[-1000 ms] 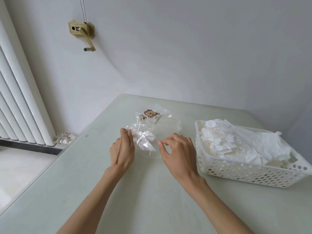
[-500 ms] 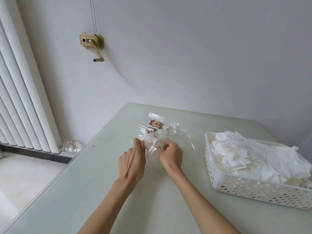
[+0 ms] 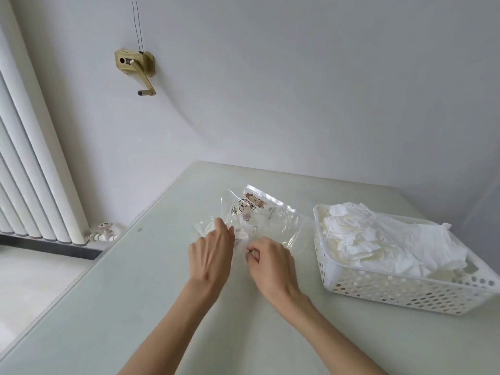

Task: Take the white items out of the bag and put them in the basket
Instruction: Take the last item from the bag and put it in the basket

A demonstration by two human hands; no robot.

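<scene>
On the table (image 3: 135, 307), both hands (image 3: 238, 255) curled, pinching the bag (image 3: 270, 220).

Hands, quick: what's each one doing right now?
Left hand: fingers on the near edge of the clear bag; whether it grips cannot be told.
Right hand: fingers curled, pinching the bag's near edge.

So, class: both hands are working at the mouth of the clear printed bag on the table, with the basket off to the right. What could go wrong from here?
1. The clear plastic bag with cartoon prints is thin and crinkled; pulled between the left hand and right hand, it might tear.
2. The white perforated plastic basket is already heaped with white crumpled items, so further ones could slide off onto the pale green table.
</scene>
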